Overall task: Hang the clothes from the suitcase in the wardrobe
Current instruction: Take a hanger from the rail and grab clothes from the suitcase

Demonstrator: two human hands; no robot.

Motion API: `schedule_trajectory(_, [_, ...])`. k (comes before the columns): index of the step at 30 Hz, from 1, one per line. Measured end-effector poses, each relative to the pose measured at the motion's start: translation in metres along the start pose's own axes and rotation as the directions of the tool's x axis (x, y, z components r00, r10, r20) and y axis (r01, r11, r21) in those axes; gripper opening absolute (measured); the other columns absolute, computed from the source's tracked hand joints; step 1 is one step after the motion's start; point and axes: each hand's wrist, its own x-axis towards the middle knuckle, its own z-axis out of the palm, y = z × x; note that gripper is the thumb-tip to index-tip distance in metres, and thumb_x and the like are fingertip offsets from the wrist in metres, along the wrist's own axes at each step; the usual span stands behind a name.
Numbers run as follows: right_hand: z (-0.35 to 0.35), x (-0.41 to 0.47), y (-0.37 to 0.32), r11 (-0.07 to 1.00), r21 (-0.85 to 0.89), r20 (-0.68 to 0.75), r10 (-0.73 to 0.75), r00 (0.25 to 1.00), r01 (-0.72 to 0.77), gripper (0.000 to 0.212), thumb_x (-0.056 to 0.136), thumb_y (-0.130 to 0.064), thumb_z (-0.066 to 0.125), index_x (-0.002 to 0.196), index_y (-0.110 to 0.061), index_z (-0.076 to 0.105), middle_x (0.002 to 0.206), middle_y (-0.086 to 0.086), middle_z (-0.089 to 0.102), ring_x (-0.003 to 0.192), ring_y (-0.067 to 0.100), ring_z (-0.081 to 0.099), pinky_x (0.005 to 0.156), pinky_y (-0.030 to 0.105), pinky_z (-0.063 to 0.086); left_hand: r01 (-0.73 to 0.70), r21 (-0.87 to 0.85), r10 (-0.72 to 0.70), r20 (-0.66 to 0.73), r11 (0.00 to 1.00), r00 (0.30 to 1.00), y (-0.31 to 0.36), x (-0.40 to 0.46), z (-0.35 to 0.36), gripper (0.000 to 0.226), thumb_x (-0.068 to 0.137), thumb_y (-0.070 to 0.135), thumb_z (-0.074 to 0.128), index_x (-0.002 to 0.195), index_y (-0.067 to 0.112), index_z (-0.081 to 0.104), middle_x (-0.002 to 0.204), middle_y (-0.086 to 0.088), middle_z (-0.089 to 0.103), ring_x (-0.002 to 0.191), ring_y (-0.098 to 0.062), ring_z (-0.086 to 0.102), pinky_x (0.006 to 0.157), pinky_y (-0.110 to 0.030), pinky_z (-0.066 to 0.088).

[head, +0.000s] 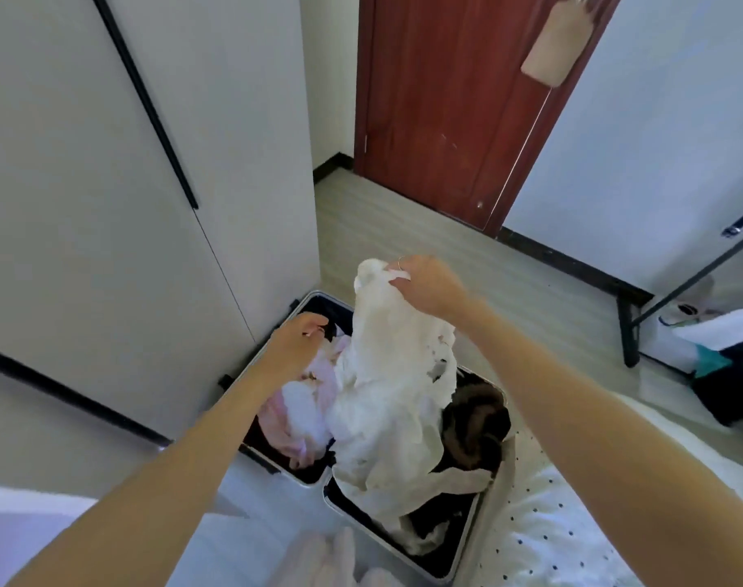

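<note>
1. So the suitcase [314, 480] is lying open on the floor [425, 230], right up against the closed wardrobe [107, 184], both halves full of clothes.
2. Right hand [429, 286] is pinching the top of a white garment [386, 396] and holding it up over the suitcase. Most of the fabric hangs down in a crumpled bunch, and the bottom end sits in the near half of the suitcase.
3. Left hand [295, 341] is down in the far half of the suitcase, fingers curled into the pile by the pink clothes [285, 421]. Honestly can't tell whether it has hold of anything or is just resting there.
4. There's a brown garment [475, 421] bunched up in the right side of the suitcase, just beside the hanging white one.
5. The wardrobe has pale doors with long black handles [145, 99], all closed.
6. Straight ahead is a reddish-brown door [446, 99] with a beige pouch [552, 44] hanging on it.
7. Off to the right, a mirror [700, 324] in a black frame leans by the wall.
8. Bottom right there's white fabric with black dots [552, 523], touching the suitcase edge.
</note>
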Motion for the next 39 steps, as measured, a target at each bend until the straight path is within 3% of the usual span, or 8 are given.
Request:
schedule_trajectory(4, [-0.044, -0.035, -0.039, 0.986, 0.021, 0.114, -0.165, 0.98, 0.164, 0.027, 0.094, -0.014, 0.052, 0.118, -0.009, 0.063, 0.124, 0.006, 0.061, 0.115, 0.023, 0.055, 0.092, 0.028, 0.04, -0.093, -0.038, 0.087, -0.134, 0.995, 0.987, 0.028, -0.033, -0.037, 0.035, 0.09, 0.0, 0.05, 0.121, 0.013, 0.054, 0.127, -0.011, 0.054, 0.112, -0.028, 0.054, 0.09, -0.031, 0.044])
schedule_trajectory(8, [-0.066, -0.071, -0.079, 0.954, 0.021, 0.229, -0.294, 0.928, 0.298, 0.025, 0.094, -0.015, 0.053, 0.115, -0.011, 0.065, 0.123, 0.003, 0.062, 0.102, 0.013, 0.054, 0.083, 0.022, 0.039, -0.204, 0.146, 0.217, -0.078, 0.968, 0.973, 0.037, -0.08, -0.063, 0.078, 0.081, 0.008, 0.067, 0.145, 0.025, 0.024, 0.149, -0.004, 0.023, 0.129, -0.024, 0.035, 0.108, -0.043, 0.033])
schedule_trajectory(14, [-0.059, -0.112, -0.148, 0.935, -0.003, 0.328, -0.333, 0.884, 0.354, 0.034, 0.093, -0.017, 0.053, 0.125, -0.011, 0.058, 0.134, -0.001, 0.054, 0.124, 0.016, 0.048, 0.098, 0.024, 0.038, -0.114, 0.275, 0.116, 0.01, 0.955, 0.993, 0.02, -0.159, -0.095, 0.057, 0.074, 0.045, 0.069, 0.122, 0.022, 0.052, 0.115, 0.004, 0.058, 0.109, -0.019, 0.055, 0.095, -0.033, 0.044])
schedule_trajectory(19, [-0.007, -0.154, -0.221, 0.904, -0.032, 0.445, -0.369, 0.816, 0.426, 0.039, 0.091, -0.024, 0.056, 0.128, -0.012, 0.056, 0.132, 0.0, 0.056, 0.117, 0.019, 0.054, 0.098, 0.031, 0.044, -0.017, 0.242, -0.021, 0.152, 0.97, 0.988, -0.027, -0.24, -0.125, 0.035, 0.088, 0.03, 0.061, 0.121, 0.025, 0.051, 0.118, 0.002, 0.059, 0.106, -0.017, 0.058, 0.087, -0.032, 0.052])
schedule_trajectory(23, [0.038, -0.188, -0.292, 0.89, 0.017, 0.475, -0.408, 0.78, 0.455, 0.023, 0.088, -0.024, 0.059, 0.102, -0.006, 0.063, 0.094, 0.011, 0.063, 0.084, 0.031, 0.057, 0.072, 0.032, 0.046, 0.134, 0.233, -0.12, -0.074, 0.963, 0.99, -0.082, -0.306, -0.167, 0.022, 0.088, 0.03, 0.059, 0.108, 0.021, 0.057, 0.099, 0.003, 0.063, 0.085, -0.013, 0.06, 0.073, -0.022, 0.05])
schedule_trajectory(27, [0.078, -0.219, -0.365, 0.877, 0.078, 0.502, -0.446, 0.741, 0.475, 0.057, 0.084, -0.027, 0.067, 0.128, 0.005, 0.049, 0.14, 0.016, 0.047, 0.129, 0.034, 0.045, 0.107, 0.044, 0.037, 0.242, 0.111, -0.186, -0.371, 0.964, 0.91, -0.135, -0.377, -0.224, 0.02, 0.085, 0.024, 0.064, 0.089, 0.018, 0.046, 0.077, 0.005, 0.051, 0.059, -0.014, 0.052, 0.051, -0.019, 0.042])
schedule_trajectory(31, [0.104, -0.239, -0.424, 0.841, 0.027, 0.529, -0.47, 0.706, 0.54, 0.065, 0.08, -0.033, 0.073, 0.132, -0.004, 0.047, 0.142, 0.001, 0.047, 0.121, 0.021, 0.051, 0.088, 0.025, 0.038, 0.233, 0.008, -0.186, -0.577, 0.972, 0.795, -0.167, -0.431, -0.272, 0.02, 0.083, 0.017, 0.066, 0.088, 0.014, 0.046, 0.074, 0.0, 0.051, 0.064, -0.019, 0.048, 0.05, -0.022, 0.039])
schedule_trajectory(39, [0.17, -0.239, -0.529, 0.782, -0.116, 0.344, -0.547, 0.763, 0.613, 0.029, 0.085, -0.024, 0.067, 0.071, -0.008, 0.047, 0.076, 0.002, 0.049, 0.066, 0.019, 0.049, 0.053, 0.022, 0.033, 0.25, -0.063, -0.2, -0.796, 0.966, 0.572, -0.21, -0.493, -0.35, 0.012, 0.08, 0.014, 0.069, 0.09, 0.009, 0.067, 0.083, -0.005, 0.063, 0.079, -0.021, 0.056, 0.059, -0.021, 0.037])
